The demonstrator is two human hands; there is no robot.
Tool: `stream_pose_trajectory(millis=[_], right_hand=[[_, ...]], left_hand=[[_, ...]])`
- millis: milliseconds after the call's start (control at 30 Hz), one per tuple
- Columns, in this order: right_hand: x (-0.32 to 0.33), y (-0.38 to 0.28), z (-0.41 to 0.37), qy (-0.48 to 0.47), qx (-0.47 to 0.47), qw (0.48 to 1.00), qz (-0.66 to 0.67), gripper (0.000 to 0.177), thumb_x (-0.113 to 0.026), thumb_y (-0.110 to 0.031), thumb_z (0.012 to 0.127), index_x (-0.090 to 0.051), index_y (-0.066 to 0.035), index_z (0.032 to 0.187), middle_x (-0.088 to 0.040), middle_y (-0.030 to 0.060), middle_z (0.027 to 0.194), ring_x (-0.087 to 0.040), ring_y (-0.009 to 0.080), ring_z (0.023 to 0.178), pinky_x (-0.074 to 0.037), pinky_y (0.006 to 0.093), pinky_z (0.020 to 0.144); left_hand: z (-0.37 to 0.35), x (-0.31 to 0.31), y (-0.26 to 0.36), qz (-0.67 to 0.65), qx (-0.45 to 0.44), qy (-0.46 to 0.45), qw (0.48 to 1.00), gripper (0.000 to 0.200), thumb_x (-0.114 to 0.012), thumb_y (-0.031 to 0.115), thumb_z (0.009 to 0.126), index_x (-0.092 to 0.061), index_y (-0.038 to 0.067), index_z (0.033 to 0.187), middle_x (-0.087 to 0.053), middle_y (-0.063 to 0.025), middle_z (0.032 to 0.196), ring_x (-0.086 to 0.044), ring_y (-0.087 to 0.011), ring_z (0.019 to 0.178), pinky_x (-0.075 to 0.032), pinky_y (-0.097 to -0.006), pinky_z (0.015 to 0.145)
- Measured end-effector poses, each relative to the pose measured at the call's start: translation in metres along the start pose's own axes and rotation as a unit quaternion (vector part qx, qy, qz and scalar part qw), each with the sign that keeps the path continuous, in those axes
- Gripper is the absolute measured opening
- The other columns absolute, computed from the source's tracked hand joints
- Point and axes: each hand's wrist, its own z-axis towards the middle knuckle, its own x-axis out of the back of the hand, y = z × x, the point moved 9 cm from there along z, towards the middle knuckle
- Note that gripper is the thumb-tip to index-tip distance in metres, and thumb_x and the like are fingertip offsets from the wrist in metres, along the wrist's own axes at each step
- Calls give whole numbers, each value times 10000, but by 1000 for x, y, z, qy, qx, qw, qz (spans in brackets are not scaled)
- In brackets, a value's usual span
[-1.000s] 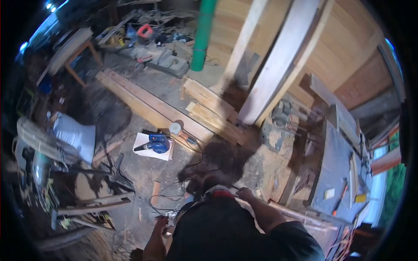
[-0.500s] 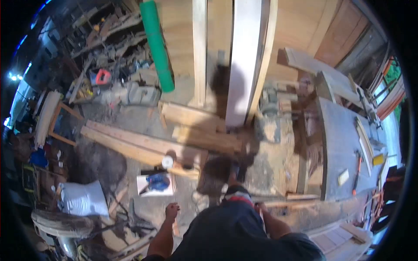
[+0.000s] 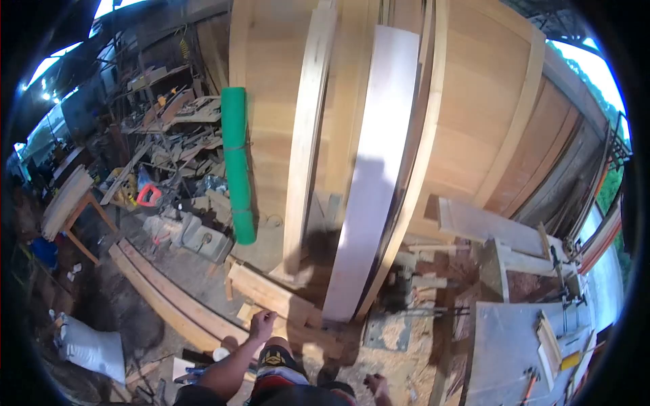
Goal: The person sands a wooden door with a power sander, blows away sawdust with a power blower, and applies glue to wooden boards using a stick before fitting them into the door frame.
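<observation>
My left hand [image 3: 263, 325] hangs in front of my body, fingers loosely bent and a little apart, with nothing visible in it. Beyond it lie short light-coloured boards [image 3: 271, 294] on the floor. Low at the right of my legs is my right hand [image 3: 374, 384], its fingers loosely spread, and I see nothing held there. Sawdust-strewn floor is around that hand. Ahead of me a wide pale plank [image 3: 379, 155] leans upright against wooden panels, beside a narrower upright board [image 3: 308, 142].
A green roll [image 3: 235, 169] stands left of the boards. Long planks [image 3: 169, 298] lie on the left floor, near a white sack [image 3: 91, 346]. To the right are a grey-topped workbench [image 3: 501, 352] with a hammer [image 3: 530, 386] and a yellow object [image 3: 570, 361].
My view has tilted up, showing more of the upright boards and panels. I am nearer to the leaning planks. My left hand has swung forward; the right now hangs away from my body.
</observation>
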Motion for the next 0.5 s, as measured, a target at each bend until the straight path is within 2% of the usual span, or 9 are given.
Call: stream_pose_trajectory(millis=[33,100,167,233,300,367,433,500], right_hand=[[2,-13,-5,4,-19,1000,-24,399,-714,-382,878,-738,5,971,-772,98,922,-718,206,879,-552,374,747],[-3,-53,0,6,-11,999,-42,398,-715,-385,874,-740,-1,976,-771,100,932,-718,210,885,-552,376,752],[-14,-103,9,3,7,999,-48,398,-717,-388,870,-741,-7,981,-770,101,942,-718,214,891,-552,378,758],[-12,-155,20,12,24,998,-56,397,-718,-391,867,-743,-13,986,-769,103,952,-719,218,897,-552,380,764],[-8,-205,34,32,34,997,-59,397,-720,-394,863,-745,-19,990,-767,104,961,-719,222,903,-552,382,769],[4,-252,44,65,30,996,-60,397,-721,-397,860,-746,-25,995,-766,106,971,-719,226,909,-552,383,775],[16,-290,43,98,12,994,-57,397,-723,-401,856,-748,-31,1000,-765,107,981,-719,230,914,-552,385,781],[33,-316,41,132,-8,990,-54,398,-724,-404,853,-750,-37,1005,-764,109,991,-719,234,920,-552,387,786]], left_hand=[[39,-16,-11,-9,42,-61,997,432,-666,366,948,-654,-24,762,-640,-163,670,-645,-232,657,-474,-402,616],[114,-21,31,12,3,-62,998,448,-668,371,952,-626,-8,716,-589,-112,619,-618,-188,619,-455,-391,572],[191,-36,63,-41,6,-103,994,469,-660,393,966,-614,13,695,-575,-69,599,-595,-150,561,-453,-361,534],[270,-41,117,-103,-43,-49,993,417,-683,356,966,-615,38,705,-599,-33,614,-569,-115,507,-453,-324,507],[376,-59,147,-262,-63,-39,962,340,-709,308,959,-647,38,762,-635,-29,641,-592,-97,525,-471,-298,518],[475,-58,196,-239,-93,-15,966,288,-725,256,951,-663,24,793,-661,-52,698,-655,-106,645,-495,-297,557],[561,-50,252,-85,-225,100,966,264,-725,243,947,-671,-5,875,-702,-104,818,-701,-124,809,-532,-292,643],[669,-88,241,-253,-192,102,943,266,-752,216,911,-674,-14,1019,-725,-142,954,-713,-193,910,-561,-320,780]])
